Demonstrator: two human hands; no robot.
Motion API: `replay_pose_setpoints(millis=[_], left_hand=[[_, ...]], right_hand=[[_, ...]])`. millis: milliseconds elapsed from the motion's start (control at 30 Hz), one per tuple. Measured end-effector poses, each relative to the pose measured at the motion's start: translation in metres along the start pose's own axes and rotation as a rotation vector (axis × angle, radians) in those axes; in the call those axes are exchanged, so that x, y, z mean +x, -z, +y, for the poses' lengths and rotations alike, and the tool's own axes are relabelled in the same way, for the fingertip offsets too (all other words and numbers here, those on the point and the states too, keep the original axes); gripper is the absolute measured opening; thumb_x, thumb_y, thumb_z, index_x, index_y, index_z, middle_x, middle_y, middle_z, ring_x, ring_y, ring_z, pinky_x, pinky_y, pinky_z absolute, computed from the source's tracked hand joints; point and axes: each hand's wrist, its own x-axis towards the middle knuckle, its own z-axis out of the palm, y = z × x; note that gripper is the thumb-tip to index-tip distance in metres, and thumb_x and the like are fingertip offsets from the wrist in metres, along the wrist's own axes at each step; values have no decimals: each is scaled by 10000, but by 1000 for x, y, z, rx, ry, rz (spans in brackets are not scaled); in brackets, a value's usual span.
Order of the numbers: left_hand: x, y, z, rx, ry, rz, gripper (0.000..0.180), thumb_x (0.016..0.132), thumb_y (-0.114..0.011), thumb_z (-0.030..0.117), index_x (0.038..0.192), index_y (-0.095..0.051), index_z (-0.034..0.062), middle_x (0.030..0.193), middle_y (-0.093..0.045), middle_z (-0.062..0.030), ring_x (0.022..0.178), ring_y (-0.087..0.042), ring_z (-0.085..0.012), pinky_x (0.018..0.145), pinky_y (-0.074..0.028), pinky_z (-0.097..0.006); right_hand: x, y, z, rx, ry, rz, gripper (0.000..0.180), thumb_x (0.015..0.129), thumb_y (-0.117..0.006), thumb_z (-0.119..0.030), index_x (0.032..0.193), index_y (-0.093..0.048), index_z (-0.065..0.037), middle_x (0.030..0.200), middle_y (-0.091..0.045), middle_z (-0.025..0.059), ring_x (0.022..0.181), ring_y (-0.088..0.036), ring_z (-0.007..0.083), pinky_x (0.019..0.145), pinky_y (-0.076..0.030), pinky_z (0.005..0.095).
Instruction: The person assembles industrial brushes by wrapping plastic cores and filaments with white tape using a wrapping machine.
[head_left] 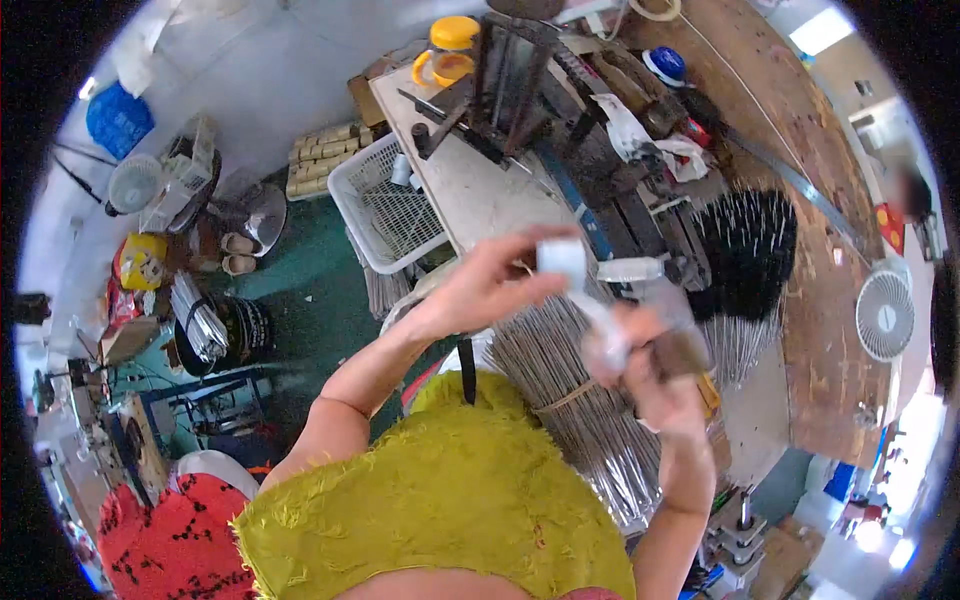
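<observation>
My left hand (pixel 490 285) is raised in front of me, its fingers pinched on a small white cap (pixel 561 256). My right hand (pixel 655 375) grips a clear plastic bottle (pixel 650 310) with dark liquid at its bottom. A white strip runs down from the cap toward the bottle. The picture is blurred around both hands. Beneath them lies a tied bundle of thin grey rods (pixel 575 390).
A white workbench (pixel 470 185) holds a dark metal machine (pixel 510 80) and a yellow jug (pixel 447 48). A white plastic basket (pixel 385 205) stands to its left. Black-tipped rods (pixel 745 250) fan out at right, near a small white fan (pixel 885 315). A black bucket (pixel 220 330) stands on the green floor.
</observation>
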Motion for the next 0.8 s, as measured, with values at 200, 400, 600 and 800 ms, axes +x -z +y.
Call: replay_pose_setpoints(millis=[200, 400, 600, 800], left_hand=[[4, 2, 14, 37, -156, -421, 541, 840, -640, 233, 1293, -430, 23, 1025, -608, -102, 816, -598, -158, 681, -514, -290], [19, 8, -4, -161, 92, 22, 453, 890, -567, 204, 1271, -438, -4, 1046, -605, -94, 885, -600, -154, 745, -517, -300], [10, -9, -4, 349, -225, -430, 551, 831, -649, 279, 1273, -455, 13, 1078, -589, -82, 880, -564, -152, 723, -490, -291], [12, -12, 1, -877, 541, -45, 518, 903, -383, 473, 1089, -553, 21, 843, -603, -109, 592, -528, -137, 458, -397, -219]], right_hand=[[21, 51, 28, -1082, 288, 304, 272, 701, -517, 74, 958, -501, -11, 906, -540, 181, 746, -557, 392, 586, -447, 376], [-13, 15, 0, -661, 80, -213, 219, 787, -571, -56, 1000, -527, -32, 860, -583, 148, 708, -569, 310, 626, -457, 344], [37, 49, 1, -545, 294, 427, 171, 939, -409, -115, 987, -529, -2, 952, -633, 118, 790, -602, 212, 719, -459, 321], [-8, 40, 33, -1149, 91, 154, 194, 706, -572, -9, 890, -514, -32, 770, -540, 152, 709, -562, 333, 618, -452, 398]])
